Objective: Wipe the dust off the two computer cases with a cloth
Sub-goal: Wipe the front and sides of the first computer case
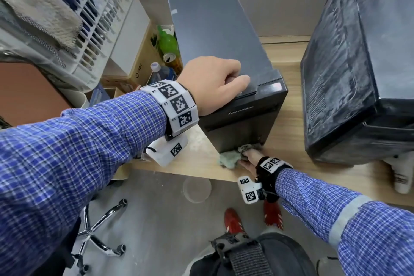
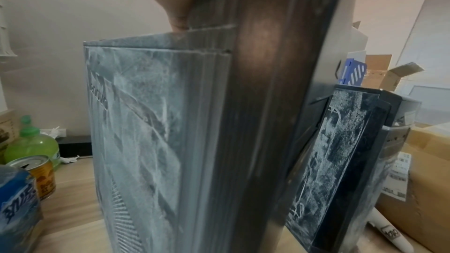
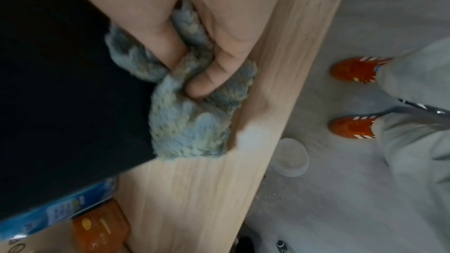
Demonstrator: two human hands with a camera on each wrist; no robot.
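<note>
Head view: left hand [image 1: 215, 84] curled over the top front edge of the near computer case [image 1: 221, 51], steadying it on the table [image 1: 289, 141]; right hand [image 1: 248, 158] clutching the cloth [image 1: 230, 157] against the case's lower front. Second case [image 1: 349, 69], right of the first, thick with dust.

Left wrist view: streaky dust on the first case's side [image 2: 136, 122].

Right wrist view: fingers [image 3: 219, 68] bunched round cloth [image 3: 190, 122] at the case's foot. Likely risks: smearing dust onto the table; tipping the case by pushing low.
</note>
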